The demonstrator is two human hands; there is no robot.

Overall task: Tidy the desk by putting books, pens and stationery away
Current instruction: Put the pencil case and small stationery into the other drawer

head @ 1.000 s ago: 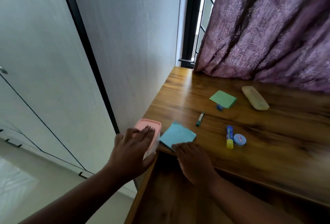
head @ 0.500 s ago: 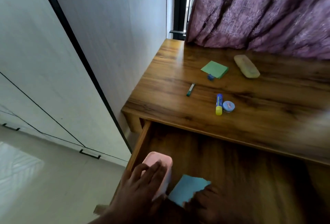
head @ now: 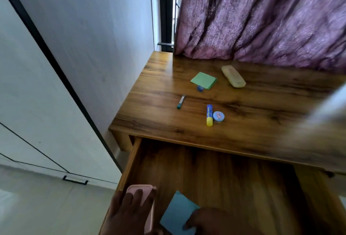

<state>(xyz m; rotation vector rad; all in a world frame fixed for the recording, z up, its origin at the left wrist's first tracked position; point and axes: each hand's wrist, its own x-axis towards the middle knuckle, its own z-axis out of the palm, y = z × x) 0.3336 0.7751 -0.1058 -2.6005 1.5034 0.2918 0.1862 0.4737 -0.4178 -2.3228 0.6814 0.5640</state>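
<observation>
My left hand (head: 129, 214) grips a pink box (head: 144, 193) at the front left corner of the open wooden drawer (head: 224, 178). My right hand (head: 209, 221) holds a blue pad of sticky notes (head: 177, 212) low inside the same drawer. On the desk top (head: 168, 122) lie a green sticky pad (head: 204, 80), a small blue sharpener (head: 200, 88), a green-tipped pen (head: 180, 101), a blue and yellow glue stick (head: 209, 115), a round blue tin (head: 218, 117) and a beige case (head: 233, 76).
A purple curtain (head: 262, 15) hangs over the desk's back edge. A white wall (head: 93, 28) and cupboard doors with a black handle (head: 74, 180) stand to the left. A blurred pale shape (head: 329, 107) shows at the right edge.
Both hands have carried the pink box and the blue pad from the desk's front edge down into the open drawer. The view has tilted downward.
</observation>
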